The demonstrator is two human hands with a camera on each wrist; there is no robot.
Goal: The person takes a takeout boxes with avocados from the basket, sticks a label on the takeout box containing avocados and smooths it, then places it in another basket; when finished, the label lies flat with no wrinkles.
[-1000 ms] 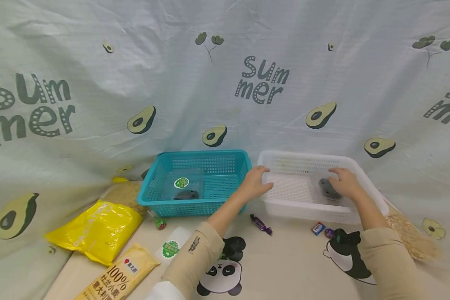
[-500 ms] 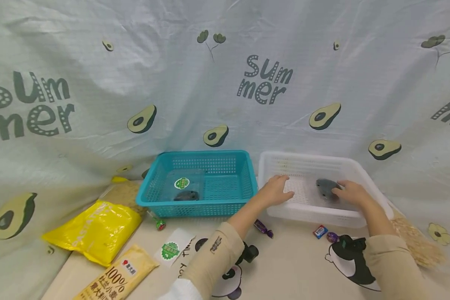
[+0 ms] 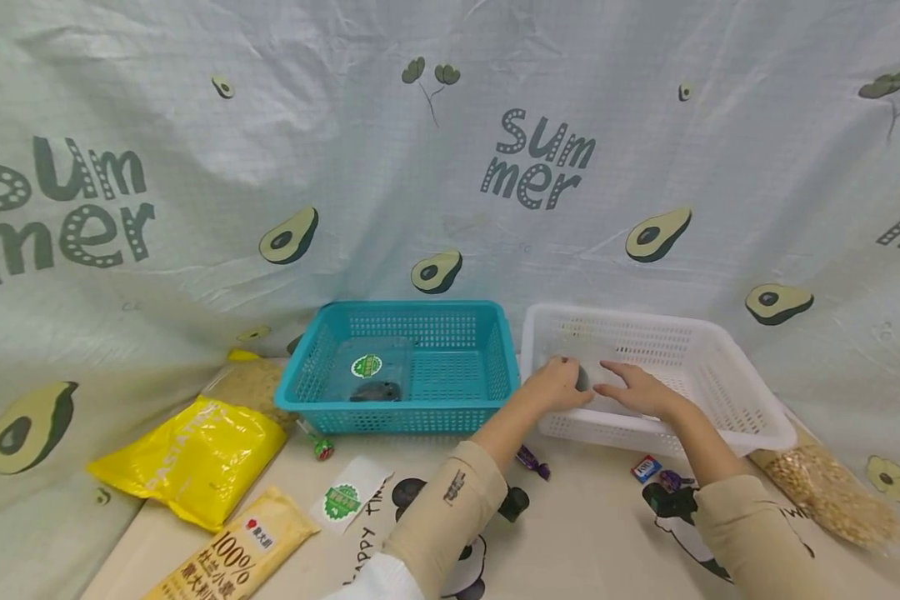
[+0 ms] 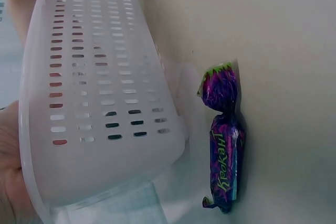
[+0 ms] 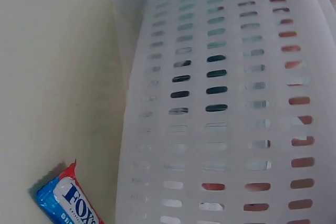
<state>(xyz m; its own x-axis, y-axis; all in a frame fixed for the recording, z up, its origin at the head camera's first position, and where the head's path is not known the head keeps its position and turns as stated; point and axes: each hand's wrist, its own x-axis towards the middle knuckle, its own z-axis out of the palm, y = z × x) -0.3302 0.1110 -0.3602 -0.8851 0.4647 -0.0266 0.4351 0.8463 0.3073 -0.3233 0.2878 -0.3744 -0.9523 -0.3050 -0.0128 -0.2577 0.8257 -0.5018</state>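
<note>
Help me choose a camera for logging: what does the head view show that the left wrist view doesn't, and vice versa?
Only the head view: the shiny yellow pasta bag, the lollipop and the bag of pale grains.

Only the left wrist view: the full length and lettering of the purple candy; in the head view the left arm hides part of it.

Both: the white basket, the left hand, the purple candy itself and a red-and-blue candy.

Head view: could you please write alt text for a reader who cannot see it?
A person's left hand and right hand reach into a white basket, a partly hidden dark item between them. Next to the white basket, a teal basket holds a clear container; a yellow bag and wrapped sweets lie on the table.
</note>
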